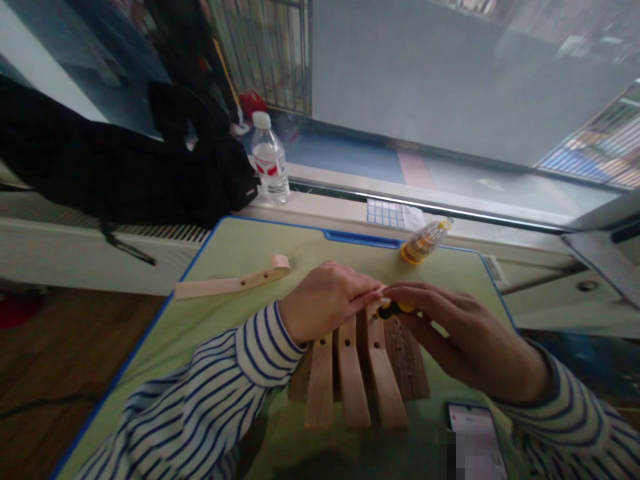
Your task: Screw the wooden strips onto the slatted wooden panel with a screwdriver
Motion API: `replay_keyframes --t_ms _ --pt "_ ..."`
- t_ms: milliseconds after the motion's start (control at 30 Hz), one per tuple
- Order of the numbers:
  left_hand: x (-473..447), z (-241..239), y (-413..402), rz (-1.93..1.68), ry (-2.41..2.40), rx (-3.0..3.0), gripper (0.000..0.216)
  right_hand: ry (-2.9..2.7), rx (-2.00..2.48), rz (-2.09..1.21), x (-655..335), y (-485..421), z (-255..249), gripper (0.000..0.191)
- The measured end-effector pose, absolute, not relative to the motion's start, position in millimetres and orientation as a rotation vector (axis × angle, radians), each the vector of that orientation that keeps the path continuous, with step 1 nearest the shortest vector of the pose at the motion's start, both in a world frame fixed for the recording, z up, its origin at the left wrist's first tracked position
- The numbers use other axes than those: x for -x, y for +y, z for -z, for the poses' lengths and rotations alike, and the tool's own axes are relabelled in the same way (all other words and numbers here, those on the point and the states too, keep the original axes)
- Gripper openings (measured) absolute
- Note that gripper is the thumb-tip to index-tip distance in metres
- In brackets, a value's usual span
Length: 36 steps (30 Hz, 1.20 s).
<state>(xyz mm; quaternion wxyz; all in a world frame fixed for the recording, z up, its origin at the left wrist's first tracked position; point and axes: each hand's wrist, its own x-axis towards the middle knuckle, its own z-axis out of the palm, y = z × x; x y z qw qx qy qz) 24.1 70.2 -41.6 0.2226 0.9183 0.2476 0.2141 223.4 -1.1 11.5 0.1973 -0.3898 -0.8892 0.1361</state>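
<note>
My left hand (327, 299) lies curled over the top ends of several pale wooden slats (350, 377) that fan out on the green table (225, 320). Its fingertips press on the rightmost pale slat. My right hand (463, 337) pinches a small yellow-and-black tool (394, 309) against that same slat end, above a darker drilled wooden piece (407, 357). The two hands' fingertips nearly meet. Another curved wooden slat (233, 282) lies alone to the left.
A small yellow-capped container (424, 243) lies on its side at the table's far edge. A water bottle (270, 160) and a black bag (125, 160) sit on the window ledge. A phone (475, 440) lies at the near right.
</note>
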Motion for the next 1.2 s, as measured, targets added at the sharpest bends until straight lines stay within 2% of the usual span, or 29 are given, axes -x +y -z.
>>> replay_keyframes --t_ms 667,900,1200 --pt "-24.9 40.6 70.0 -0.625 0.684 -2.518 0.029 -2.322 1.197 -0.176 -219.3 -4.2 4.2 0.019" --pt "-24.9 40.6 70.3 -0.581 0.696 -2.526 0.031 -2.348 1.118 -0.28 -217.7 -1.1 2.4 0.033" --pt "-24.0 38.9 69.7 -0.603 0.688 -2.521 0.03 -2.437 1.088 -0.253 -218.5 -0.9 -3.1 0.037"
